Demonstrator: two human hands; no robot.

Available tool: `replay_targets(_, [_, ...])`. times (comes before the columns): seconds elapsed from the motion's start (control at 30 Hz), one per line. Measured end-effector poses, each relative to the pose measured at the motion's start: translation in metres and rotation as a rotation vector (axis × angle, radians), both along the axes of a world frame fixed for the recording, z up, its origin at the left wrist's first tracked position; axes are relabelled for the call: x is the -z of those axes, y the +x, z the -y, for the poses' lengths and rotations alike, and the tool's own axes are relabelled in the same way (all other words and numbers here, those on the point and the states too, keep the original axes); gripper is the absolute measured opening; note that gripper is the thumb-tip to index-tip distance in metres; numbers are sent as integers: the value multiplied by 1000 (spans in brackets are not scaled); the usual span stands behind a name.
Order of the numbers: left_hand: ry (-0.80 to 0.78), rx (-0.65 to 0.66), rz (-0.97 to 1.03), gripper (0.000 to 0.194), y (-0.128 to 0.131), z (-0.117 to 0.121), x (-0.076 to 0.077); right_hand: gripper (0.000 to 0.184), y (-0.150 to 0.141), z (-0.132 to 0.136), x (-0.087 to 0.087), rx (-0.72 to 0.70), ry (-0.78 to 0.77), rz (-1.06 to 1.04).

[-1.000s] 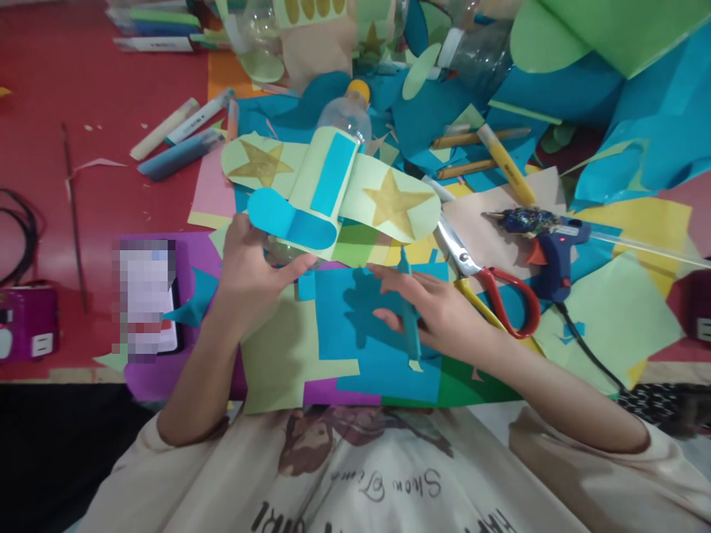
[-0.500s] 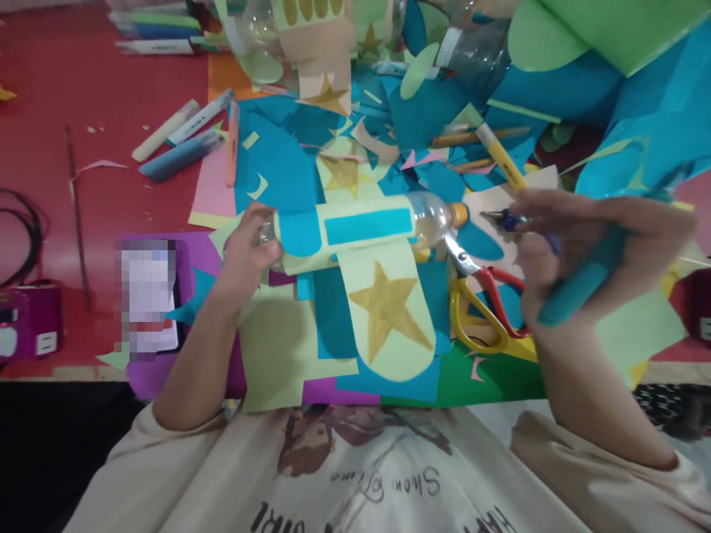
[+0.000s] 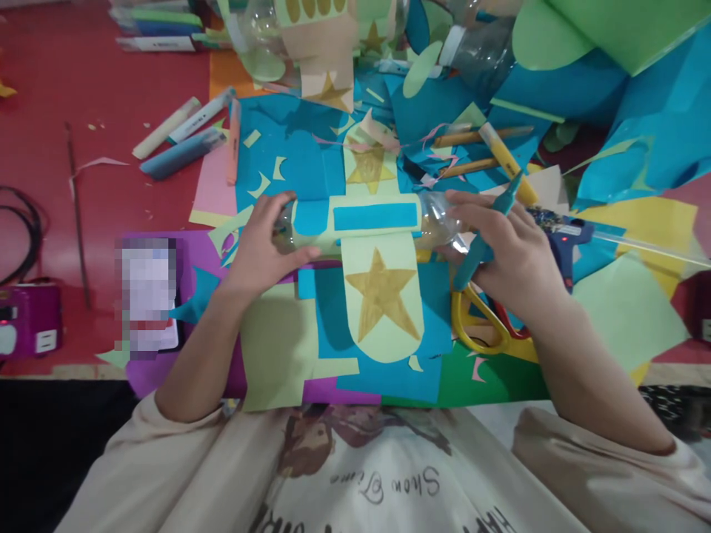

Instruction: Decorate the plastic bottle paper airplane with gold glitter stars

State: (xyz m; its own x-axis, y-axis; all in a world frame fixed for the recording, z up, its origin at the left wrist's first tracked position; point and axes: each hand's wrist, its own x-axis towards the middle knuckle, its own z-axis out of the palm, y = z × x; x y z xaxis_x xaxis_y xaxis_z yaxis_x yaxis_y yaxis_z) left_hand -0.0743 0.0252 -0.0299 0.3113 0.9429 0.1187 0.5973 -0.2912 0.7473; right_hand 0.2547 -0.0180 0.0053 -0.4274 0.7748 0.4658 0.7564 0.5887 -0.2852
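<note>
A clear plastic bottle (image 3: 433, 222) lies sideways in front of me, wrapped in pale green paper (image 3: 389, 198) with a blue strip (image 3: 375, 217) on it. Pale green rounded wings with golden stars (image 3: 383, 292) stick out from both its long sides. My left hand (image 3: 266, 248) curls around the bottle's base, thumb and fingers on opposite sides. At the neck end, my right hand (image 3: 505, 240) has its fingers on the bottle and hides the cap. A teal marker (image 3: 481, 248) is held in that same hand, slanting across the fingers.
Yellow-and-red scissors (image 3: 481, 340) lie below my right hand, and a dark blue glue gun (image 3: 566, 233) is just right of it. Markers (image 3: 183, 155) and a phone (image 3: 149, 296) are at left. Paper scraps and another bottle (image 3: 478, 55) fill the back.
My right hand has moved left to the bottle's neck with the teal marker. The glue gun now shows lying behind it. The bottle has shifted slightly right and its wings have turned a little.
</note>
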Motion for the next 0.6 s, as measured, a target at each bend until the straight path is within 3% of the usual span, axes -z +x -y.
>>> replay_targets(0.1, [8, -8, 1, 78, 8, 5, -1, 39, 9, -3, -2, -16, 38, 23])
replay_targets(0.2, [52, -15, 16, 72, 14, 6, 0, 38, 15, -3, -8, -35, -26, -38])
replay_targets(0.3, [115, -19, 23, 70, 19, 5, 1, 43, 6, -3, -19, 40, -69, -340])
replay_targets(0.33, [135, -23, 23, 70, 20, 4, 1, 44, -1, -5, -24, 112, -11, -474])
replay_targets(0.4, [153, -36, 24, 70, 22, 2, 1, 43, -17, -9, -34, 246, -46, -698])
replay_targets(0.43, [150, -44, 24, 71, 23, 1, 1, 46, -26, -12, -38, 213, -127, -766])
replay_targets(0.5, [127, -62, 21, 72, 23, 0, 2, 58, -42, -20, -42, 89, -485, -807])
replay_targets(0.6, [124, -64, 15, 73, 22, 2, 3, 41, -57, -31, -38, -26, -507, -755])
